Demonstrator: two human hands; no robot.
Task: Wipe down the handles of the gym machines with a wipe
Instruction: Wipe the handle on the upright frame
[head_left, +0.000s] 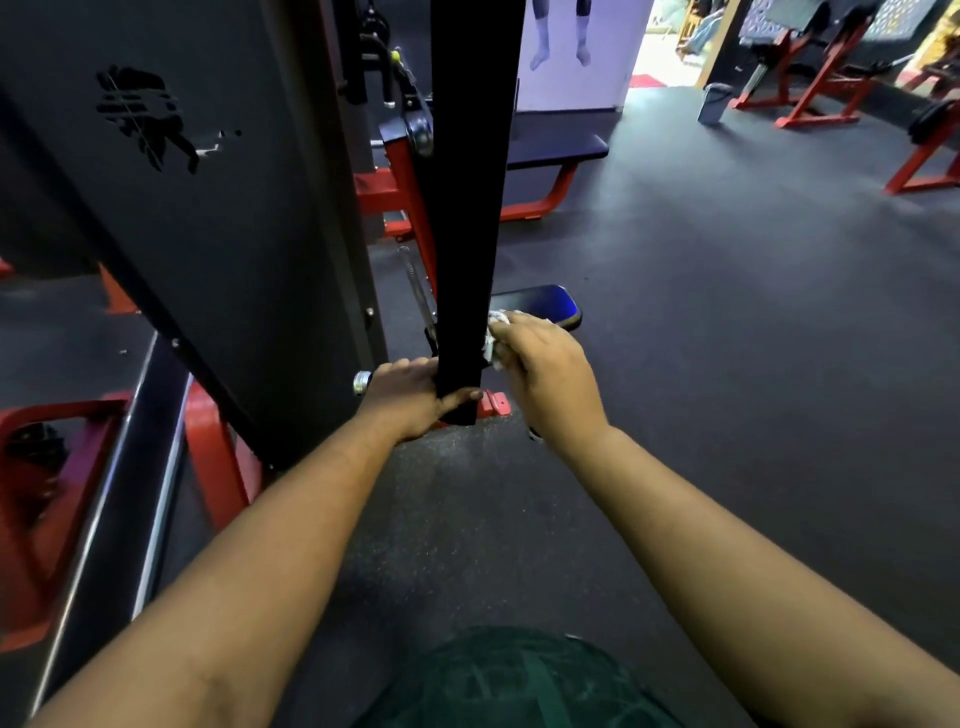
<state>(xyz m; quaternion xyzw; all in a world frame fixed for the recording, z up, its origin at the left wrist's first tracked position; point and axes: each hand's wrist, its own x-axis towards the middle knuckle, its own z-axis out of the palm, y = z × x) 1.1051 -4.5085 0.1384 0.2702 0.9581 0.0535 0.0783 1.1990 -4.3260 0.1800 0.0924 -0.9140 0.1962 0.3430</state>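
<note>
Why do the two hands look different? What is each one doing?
The left hand grips the bar with nothing in between; the right hand grips a white wipe where its side of the bar would be. The left hand's thumb shows on the black strap; the right hand's thumb is hidden. Both reach forward, one on each side of the strap.

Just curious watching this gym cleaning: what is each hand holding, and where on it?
The left hand grips the black hanging bar at its bottom end. The right hand holds a bunched white wipe, pressed against the bar's side just above.
</note>
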